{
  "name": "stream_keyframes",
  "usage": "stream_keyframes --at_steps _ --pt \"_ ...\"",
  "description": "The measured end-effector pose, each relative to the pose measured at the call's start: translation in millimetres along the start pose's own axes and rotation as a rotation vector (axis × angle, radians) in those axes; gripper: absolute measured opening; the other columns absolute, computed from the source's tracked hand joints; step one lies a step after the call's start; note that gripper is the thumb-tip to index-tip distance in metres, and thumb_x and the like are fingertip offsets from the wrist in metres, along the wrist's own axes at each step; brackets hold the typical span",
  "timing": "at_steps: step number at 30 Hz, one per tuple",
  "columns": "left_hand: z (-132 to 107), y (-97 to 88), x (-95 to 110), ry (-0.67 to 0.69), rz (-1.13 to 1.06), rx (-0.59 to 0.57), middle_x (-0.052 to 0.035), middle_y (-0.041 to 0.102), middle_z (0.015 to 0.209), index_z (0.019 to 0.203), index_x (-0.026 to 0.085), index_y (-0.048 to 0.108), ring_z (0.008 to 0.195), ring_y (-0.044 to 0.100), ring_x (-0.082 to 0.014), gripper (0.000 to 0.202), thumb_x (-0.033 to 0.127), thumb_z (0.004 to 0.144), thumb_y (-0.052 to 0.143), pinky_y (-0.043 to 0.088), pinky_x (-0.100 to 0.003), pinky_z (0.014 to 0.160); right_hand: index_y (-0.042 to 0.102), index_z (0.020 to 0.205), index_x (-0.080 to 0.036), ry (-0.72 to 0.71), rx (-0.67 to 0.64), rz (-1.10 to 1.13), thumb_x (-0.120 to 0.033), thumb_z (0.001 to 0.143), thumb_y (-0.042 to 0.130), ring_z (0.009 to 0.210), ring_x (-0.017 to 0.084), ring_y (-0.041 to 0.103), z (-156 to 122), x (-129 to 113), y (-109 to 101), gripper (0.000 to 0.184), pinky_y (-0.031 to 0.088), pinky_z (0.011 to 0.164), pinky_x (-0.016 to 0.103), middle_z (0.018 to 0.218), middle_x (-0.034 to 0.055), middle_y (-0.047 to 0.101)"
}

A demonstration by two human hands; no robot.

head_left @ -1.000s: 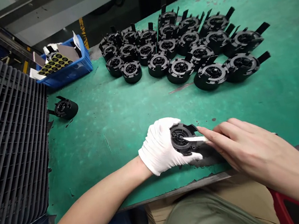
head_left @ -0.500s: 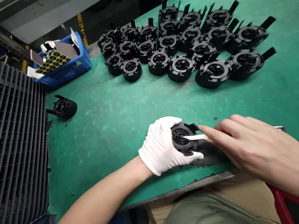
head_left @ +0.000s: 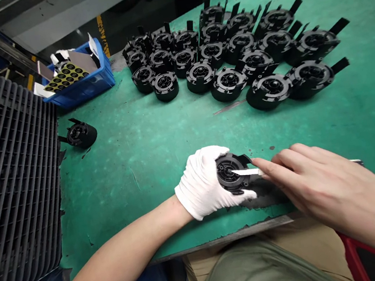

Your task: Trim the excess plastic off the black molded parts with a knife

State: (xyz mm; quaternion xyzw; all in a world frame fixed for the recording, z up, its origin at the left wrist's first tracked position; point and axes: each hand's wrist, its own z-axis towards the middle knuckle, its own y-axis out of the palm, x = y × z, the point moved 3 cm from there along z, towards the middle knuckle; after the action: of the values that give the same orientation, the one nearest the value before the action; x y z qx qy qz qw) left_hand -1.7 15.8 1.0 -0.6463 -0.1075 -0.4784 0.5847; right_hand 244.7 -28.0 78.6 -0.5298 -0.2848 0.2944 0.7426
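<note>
My left hand (head_left: pixel 205 185), in a white glove, is wrapped round a round black plastic part (head_left: pixel 227 175) near the table's front edge. The part's ribbed face with its central hub is turned up towards me, and a black tab sticks out at its upper right. In my bare right hand (head_left: pixel 302 170) is a slim craft knife (head_left: pixel 245 172), pinched between the fingers. Its pale pointed blade reaches over the part's face, with the tip at or close to the hub. Most of the knife's handle is hidden by the hand.
Several similar black parts (head_left: pixel 228 84) stand grouped across the back of the green table (head_left: pixel 133 158). One more black part (head_left: pixel 81 134) lies at the left. Behind it sits a blue bin (head_left: pixel 93 82) holding a sticker sheet (head_left: pixel 67 77). Stacked dark ribbed trays (head_left: pixel 6 164) border the left side.
My right hand and the knife appear slightly further right, while the left hand keeps its hold on the black part. The view has shifted a little.
</note>
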Motion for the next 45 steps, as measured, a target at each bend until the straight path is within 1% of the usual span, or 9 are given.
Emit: stream_keyframes --at_steps 3,5,9,13,18,27,33,37,45 --pt "-1.8 1.8 -1.6 -0.017 0.016 -0.009 -0.0154 0.085 0.133 0.136 0.026 0.081 0.13 0.089 -0.0448 0.094 0.095 0.079 0.107 0.078 -0.064 0.119 0.08 0.145 -0.008 0.009 0.005 0.0 -0.003 0.118 0.055 0.084 0.029 0.057 -0.6 0.8 -2.8 0.036 0.048 0.075 0.045 0.096 0.0063 0.063" --pt "-3.7 2.4 -3.1 0.016 0.007 -0.005 -0.0207 0.086 0.148 0.153 0.022 0.076 0.143 0.087 -0.0495 0.1 0.089 0.084 0.105 0.076 -0.068 0.127 0.076 0.155 -0.01 0.027 0.017 0.065 -0.01 0.123 0.054 0.085 0.029 0.063 -4.8 3.4 -4.7 0.039 0.051 0.075 0.044 0.099 0.0078 0.07" --pt "-8.1 0.1 -5.0 0.157 -0.087 -0.086 -0.0278 0.073 0.183 0.189 0.019 0.049 0.172 0.075 -0.0523 0.119 0.071 0.095 0.099 0.066 -0.072 0.145 0.069 0.17 -0.02 0.147 0.06 0.294 -0.024 0.13 0.057 0.085 0.026 0.079 -19.8 18.6 -1.0 0.042 0.06 0.076 0.04 0.107 0.0075 0.083" --pt "-11.2 -7.7 -3.0 0.26 -0.155 -0.201 -0.0295 0.061 0.198 0.2 0.02 0.032 0.185 0.063 -0.052 0.124 0.052 0.099 0.095 0.06 -0.072 0.152 0.075 0.155 -0.023 0.15 0.024 0.402 -0.032 0.131 0.064 0.089 0.023 0.088 -24.6 35.1 11.4 0.028 0.064 0.076 0.035 0.114 0.0064 0.089" --pt "-10.0 -12.8 1.0 0.26 -0.165 -0.254 -0.0286 0.058 0.2 0.203 0.019 0.028 0.187 0.061 -0.0519 0.126 0.044 0.097 0.092 0.056 -0.072 0.154 0.083 0.143 -0.024 0.054 -0.065 0.444 -0.035 0.131 0.061 0.079 0.022 0.079 -18.4 48.9 20.9 0.027 0.056 0.067 0.036 0.103 0.0051 0.081" --pt "-10.1 -9.3 -2.1 0.28 -0.187 -0.241 -0.0291 0.061 0.198 0.203 0.02 0.028 0.184 0.064 -0.0515 0.126 0.052 0.102 0.095 0.058 -0.07 0.153 0.083 0.138 -0.015 -0.109 -0.063 0.306 -0.019 0.131 0.055 0.071 0.017 0.065 -12.0 45.8 16.7 0.029 0.043 0.065 0.035 0.093 0.0016 0.067" --pt "-9.9 0.8 -11.0 0.289 -0.195 -0.206 -0.0288 0.069 0.19 0.204 0.021 0.024 0.179 0.069 -0.0496 0.133 0.078 0.107 0.095 0.06 -0.068 0.15 0.081 0.136 -0.017 -0.157 -0.049 0.241 -0.015 0.13 0.048 0.07 0.018 0.066 -9.1 46.8 16.3 0.033 0.046 0.065 0.037 0.093 0.0002 0.065" --pt "-10.7 3.1 -13.5 0.365 -0.192 -0.164 -0.0292 0.07 0.187 0.206 0.021 0.016 0.177 0.071 -0.0491 0.132 0.076 0.112 0.091 0.064 -0.066 0.146 0.08 0.14 -0.019 -0.154 -0.086 0.257 -0.009 0.126 0.046 0.072 0.018 0.07 -13.6 47.1 17.2 0.037 0.05 0.067 0.036 0.095 0.0007 0.069" --pt "-11.5 5.0 -15.4 0.355 -0.187 -0.163 -0.0285 0.07 0.187 0.207 0.023 0.014 0.176 0.071 -0.0495 0.137 0.075 0.109 0.093 0.064 -0.067 0.146 0.082 0.139 -0.019 -0.211 -0.106 0.256 -0.005 0.123 0.043 0.079 0.02 0.074 -6.6 50.7 11.7 0.044 0.054 0.071 0.035 0.098 0.0034 0.076"
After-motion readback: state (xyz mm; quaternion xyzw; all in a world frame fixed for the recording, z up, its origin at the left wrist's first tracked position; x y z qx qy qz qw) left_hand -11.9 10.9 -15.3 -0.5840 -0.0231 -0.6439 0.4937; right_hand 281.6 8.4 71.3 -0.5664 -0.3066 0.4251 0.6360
